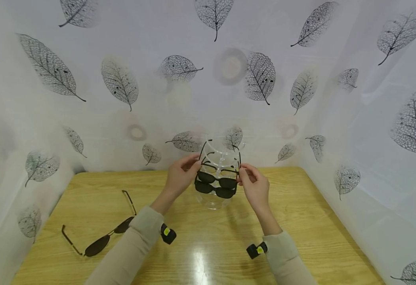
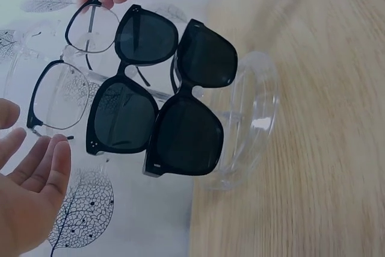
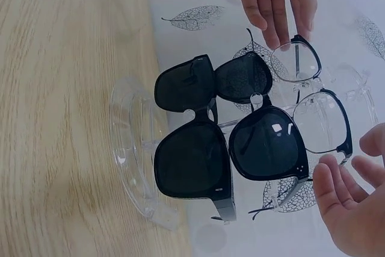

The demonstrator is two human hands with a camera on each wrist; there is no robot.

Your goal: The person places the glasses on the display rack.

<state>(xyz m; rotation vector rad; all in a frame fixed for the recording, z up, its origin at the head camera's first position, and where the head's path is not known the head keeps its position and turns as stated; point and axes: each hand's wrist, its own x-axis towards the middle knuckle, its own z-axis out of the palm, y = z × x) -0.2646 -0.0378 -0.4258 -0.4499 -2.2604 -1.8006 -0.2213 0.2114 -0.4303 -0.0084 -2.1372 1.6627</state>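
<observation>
Clear-lens glasses with a dark browline sit at the top of a clear plastic display stand. Below them on the stand are two pairs of dark sunglasses, the upper sunglasses and the lower sunglasses. My left hand is at the left side of the clear glasses, fingertips right by the hinge, with thumb and fingers apart. On the opposite side my right hand has its fingertips beside the other hinge, thumb likewise spread from the fingers.
Another pair of sunglasses lies unfolded on the wooden table at the left, partly behind my left sleeve. A white leaf-print curtain hangs behind the table and along its sides.
</observation>
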